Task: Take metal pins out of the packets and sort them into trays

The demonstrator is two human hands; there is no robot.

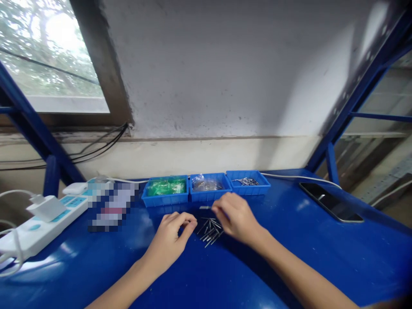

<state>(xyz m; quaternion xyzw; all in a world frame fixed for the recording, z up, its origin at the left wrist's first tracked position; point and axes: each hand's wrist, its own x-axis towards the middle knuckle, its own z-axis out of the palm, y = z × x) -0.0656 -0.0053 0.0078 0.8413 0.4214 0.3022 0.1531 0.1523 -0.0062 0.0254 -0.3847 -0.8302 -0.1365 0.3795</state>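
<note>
My right hand (234, 215) is closed in a pinch on a small pale strip (205, 207), whose end sticks out to the left of the fingertips. To its left, my left hand (175, 231) has thumb and forefinger pressed together; whatever may lie between them is too small to make out. A loose pile of thin metal pins (210, 231) lies on the blue tabletop (193, 279) between the two hands. Behind them stand three blue bins in a row: one with green plastic packets (166, 187), one with clear plastic packets (207, 184), one with more metal pins (247, 182).
A white power strip (45, 223) with plugged-in chargers runs along the left side. Beside it lies a blurred-out object (112, 208). On the right is a dark phone (330, 201). White cables cross the back edge, and blue frame posts rise at both sides before the wall.
</note>
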